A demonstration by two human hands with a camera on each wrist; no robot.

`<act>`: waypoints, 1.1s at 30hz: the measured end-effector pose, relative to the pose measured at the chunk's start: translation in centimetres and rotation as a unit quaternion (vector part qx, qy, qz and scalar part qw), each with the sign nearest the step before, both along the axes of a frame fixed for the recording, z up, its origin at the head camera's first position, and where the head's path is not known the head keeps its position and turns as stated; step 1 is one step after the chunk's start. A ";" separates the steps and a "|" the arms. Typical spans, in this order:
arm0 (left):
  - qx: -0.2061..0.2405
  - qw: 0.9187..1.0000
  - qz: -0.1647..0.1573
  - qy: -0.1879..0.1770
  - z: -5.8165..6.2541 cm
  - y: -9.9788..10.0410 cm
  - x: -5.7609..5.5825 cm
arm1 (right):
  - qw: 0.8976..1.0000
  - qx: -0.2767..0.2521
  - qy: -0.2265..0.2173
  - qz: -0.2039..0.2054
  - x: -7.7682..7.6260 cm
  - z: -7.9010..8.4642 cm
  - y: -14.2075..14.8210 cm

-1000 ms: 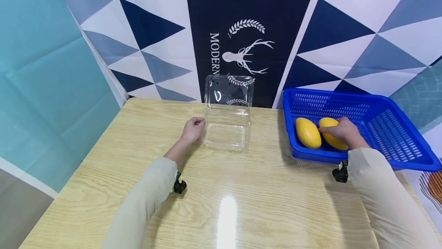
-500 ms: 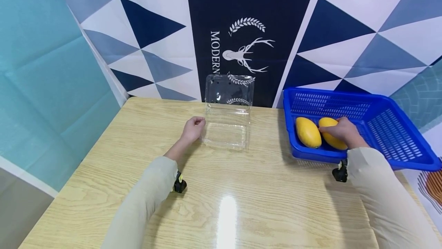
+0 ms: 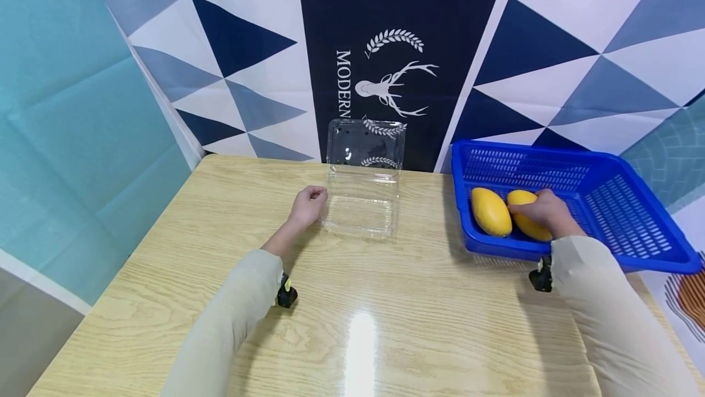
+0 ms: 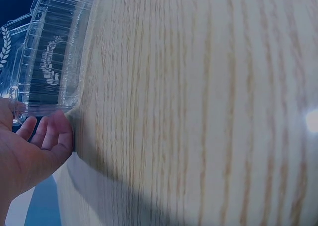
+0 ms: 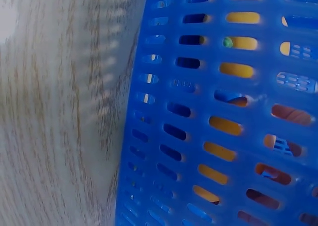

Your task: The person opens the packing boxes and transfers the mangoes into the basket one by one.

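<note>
A clear plastic clamshell container [image 3: 360,216] stands lid up against the wall covering. My left hand [image 3: 308,206] pinches its left edge; in the left wrist view the thumb and curled fingers [image 4: 58,131] meet at the container's side [image 4: 54,62]. Two yellow mangoes lie at the left end of a blue basket [image 3: 584,259]. My right hand [image 3: 548,210] reaches into the basket and grips the right mango [image 3: 530,226], partly covering it. The left mango [image 3: 491,212] lies close beside it. From the right wrist, the slotted basket wall [image 5: 198,102] hides most of the hand and fruit.
The basket stands at the right end of the wood-grain table [image 3: 341,299], close to the wall. A patterned cloth [image 3: 259,36] hangs behind the table's back edge, and a teal panel [image 3: 82,109] borders it on the left.
My right hand and the mango it grips have shifted very slightly left and down. The left hand and the container stay as they were.
</note>
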State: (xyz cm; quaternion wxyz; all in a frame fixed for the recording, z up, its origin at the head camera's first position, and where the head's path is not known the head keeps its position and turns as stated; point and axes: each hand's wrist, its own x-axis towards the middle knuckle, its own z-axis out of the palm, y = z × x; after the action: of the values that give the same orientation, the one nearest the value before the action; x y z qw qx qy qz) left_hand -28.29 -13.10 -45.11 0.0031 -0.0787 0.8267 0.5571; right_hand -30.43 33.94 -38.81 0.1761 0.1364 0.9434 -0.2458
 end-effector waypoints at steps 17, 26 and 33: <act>0.013 1.000 0.008 -0.002 -0.2 0.0 0.2 | 1.000 0.020 -0.018 0.000 0.3 -0.1 -0.3; 0.015 1.000 0.016 -0.001 -0.2 0.1 0.1 | 0.999 0.022 -0.026 0.001 0.3 -0.1 -0.3; 0.010 1.000 0.016 -0.004 -0.1 0.2 0.2 | 1.000 0.016 -0.020 0.001 0.3 0.0 -0.2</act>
State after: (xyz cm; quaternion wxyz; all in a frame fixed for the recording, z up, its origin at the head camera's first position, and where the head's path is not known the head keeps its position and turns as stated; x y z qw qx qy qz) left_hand -28.14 -12.92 -45.19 -0.0016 -0.0937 0.8199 0.5647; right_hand -30.12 33.73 -38.83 0.1932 0.1433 0.9436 -0.2275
